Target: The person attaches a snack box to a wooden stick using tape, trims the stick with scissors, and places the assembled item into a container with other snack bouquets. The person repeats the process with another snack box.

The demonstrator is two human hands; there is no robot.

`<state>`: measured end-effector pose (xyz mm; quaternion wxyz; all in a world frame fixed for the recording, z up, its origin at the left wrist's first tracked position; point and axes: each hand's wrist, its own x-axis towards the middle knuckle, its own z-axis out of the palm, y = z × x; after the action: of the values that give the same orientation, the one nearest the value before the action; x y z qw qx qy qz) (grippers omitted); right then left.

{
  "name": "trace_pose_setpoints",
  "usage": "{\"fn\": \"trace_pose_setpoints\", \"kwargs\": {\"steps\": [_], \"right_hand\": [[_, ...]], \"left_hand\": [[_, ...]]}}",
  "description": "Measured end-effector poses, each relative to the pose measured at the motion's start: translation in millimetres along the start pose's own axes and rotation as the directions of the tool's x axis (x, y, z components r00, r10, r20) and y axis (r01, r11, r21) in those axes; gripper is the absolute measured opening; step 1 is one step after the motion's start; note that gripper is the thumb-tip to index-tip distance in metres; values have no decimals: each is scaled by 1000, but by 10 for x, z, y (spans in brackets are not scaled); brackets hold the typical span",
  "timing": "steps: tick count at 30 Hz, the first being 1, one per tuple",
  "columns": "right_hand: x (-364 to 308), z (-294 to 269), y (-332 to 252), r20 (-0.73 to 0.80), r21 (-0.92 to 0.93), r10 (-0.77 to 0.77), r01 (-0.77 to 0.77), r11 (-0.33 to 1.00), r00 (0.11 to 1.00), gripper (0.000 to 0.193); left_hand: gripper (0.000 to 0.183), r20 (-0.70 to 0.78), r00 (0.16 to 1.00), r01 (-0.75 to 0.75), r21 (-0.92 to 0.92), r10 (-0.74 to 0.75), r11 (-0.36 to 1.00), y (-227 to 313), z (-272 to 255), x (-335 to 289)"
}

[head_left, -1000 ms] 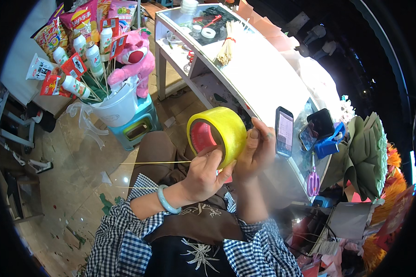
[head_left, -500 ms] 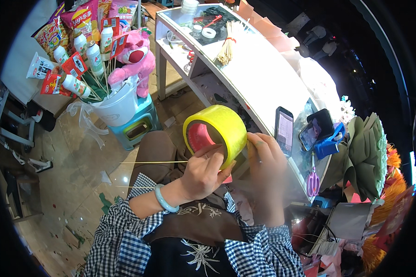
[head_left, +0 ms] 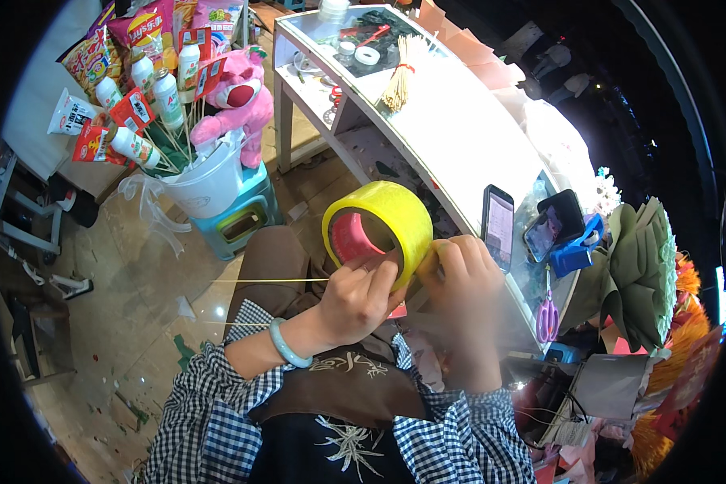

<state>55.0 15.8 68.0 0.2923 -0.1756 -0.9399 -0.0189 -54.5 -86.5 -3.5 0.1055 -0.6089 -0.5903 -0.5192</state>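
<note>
The left hand (head_left: pixel 355 302) grips a wide, yellow, pink-cored plastic tape roll (head_left: pixel 415 226) between both hands; the right hand (head_left: pixel 461 278) pinches narrowly at its edge, any lifted end unclear. Seemingly the step is freeing tape; pulling would need a steady hold. Beyond the right hand lies a black rectangular phone (head_left: pixel 498 230).

Right of the frame's centre, the right hand (head_left: pixel 464 282) has turned over since a second ago: its thumb side then faced up, and now its back does, fingers bent. Its fingertips are now at the right edge of the yellow tape roll (head_left: pixel 410 222), slightly lower than half a second ago.
</note>
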Motion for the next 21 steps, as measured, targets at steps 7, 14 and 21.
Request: {"fn": "trace_pose_setpoints", "kwargs": {"steps": [7,14,21], "right_hand": [[-22,-20,5,-62,313,95,-70,947,994,19],[-9,7,-42,-62,389,262,-219,895,963,19],[-20,177,-53,-150,160,50,-26,987,987,20]], "left_hand": [[33,-32,999,-4,19,5,1000,-5,4,-1],[30,-55,998,26,12,-25,1000,-26,8,7],[28,-67,997,41,40,-38,998,-56,29,-25]]}}
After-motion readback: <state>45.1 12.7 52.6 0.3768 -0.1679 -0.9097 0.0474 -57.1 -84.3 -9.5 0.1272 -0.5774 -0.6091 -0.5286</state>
